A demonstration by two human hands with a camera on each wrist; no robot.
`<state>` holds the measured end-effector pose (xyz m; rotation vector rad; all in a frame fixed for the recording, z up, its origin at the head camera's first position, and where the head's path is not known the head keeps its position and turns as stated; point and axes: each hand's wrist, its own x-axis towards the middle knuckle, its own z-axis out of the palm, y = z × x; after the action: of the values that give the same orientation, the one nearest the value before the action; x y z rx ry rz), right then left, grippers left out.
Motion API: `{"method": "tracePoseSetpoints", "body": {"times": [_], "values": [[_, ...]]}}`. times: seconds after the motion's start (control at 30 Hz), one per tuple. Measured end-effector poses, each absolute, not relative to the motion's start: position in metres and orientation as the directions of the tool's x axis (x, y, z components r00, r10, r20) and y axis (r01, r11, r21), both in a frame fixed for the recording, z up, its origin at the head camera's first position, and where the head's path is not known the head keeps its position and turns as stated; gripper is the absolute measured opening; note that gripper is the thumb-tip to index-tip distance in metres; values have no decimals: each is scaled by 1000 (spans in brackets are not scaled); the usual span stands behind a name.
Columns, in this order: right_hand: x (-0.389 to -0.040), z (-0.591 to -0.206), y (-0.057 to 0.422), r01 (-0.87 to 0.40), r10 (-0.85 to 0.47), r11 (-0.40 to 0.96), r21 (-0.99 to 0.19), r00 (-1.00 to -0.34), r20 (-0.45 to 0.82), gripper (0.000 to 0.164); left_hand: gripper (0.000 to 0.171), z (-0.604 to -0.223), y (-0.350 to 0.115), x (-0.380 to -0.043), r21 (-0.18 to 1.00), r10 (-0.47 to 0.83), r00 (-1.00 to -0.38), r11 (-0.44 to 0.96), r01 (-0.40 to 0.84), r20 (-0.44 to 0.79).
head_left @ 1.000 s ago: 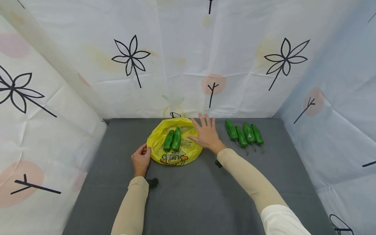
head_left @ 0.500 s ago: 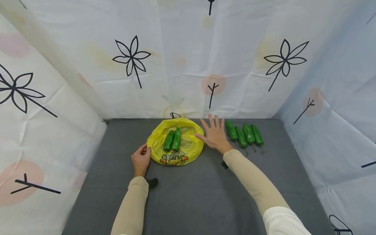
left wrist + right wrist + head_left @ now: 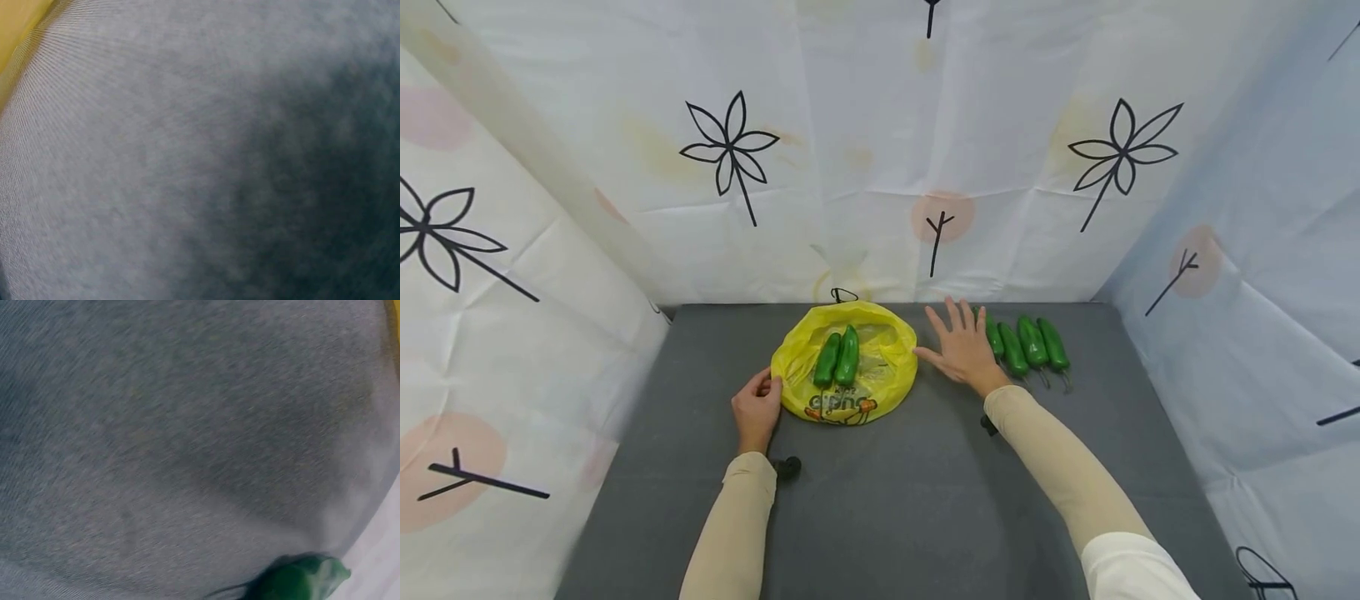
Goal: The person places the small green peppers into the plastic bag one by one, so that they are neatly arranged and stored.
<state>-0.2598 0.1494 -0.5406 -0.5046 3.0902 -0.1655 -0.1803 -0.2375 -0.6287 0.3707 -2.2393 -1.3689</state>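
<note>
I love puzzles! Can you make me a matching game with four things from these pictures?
Things:
1. yellow bag
2. left hand
3. right hand
4. tabletop

Clues:
A. fingers spread apart
B. plain dark grey
C. seen all around two green peppers
D. at the bag's left edge

Right pairs: 1-C, 2-D, 3-A, 4-B.

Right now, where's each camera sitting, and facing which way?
Head: worn on the head, looking forward and down at yellow bag, left grip, right grip, both sleeves.
Left wrist: worn there, facing gray tabletop, yellow edge top left; body: none clear.
Right wrist: worn there, facing tabletop, green pepper at bottom; body: none clear.
Head and right wrist share tabletop, green pepper.
</note>
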Motion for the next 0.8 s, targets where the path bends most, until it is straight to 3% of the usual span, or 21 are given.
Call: {"method": "tracePoseSetpoints", "body": {"times": [0.8], "values": [[-257, -555, 204, -278, -281, 959, -45, -955, -90, 100, 28, -627, -238, -178, 889, -456, -855, 457, 15, 249]]}}
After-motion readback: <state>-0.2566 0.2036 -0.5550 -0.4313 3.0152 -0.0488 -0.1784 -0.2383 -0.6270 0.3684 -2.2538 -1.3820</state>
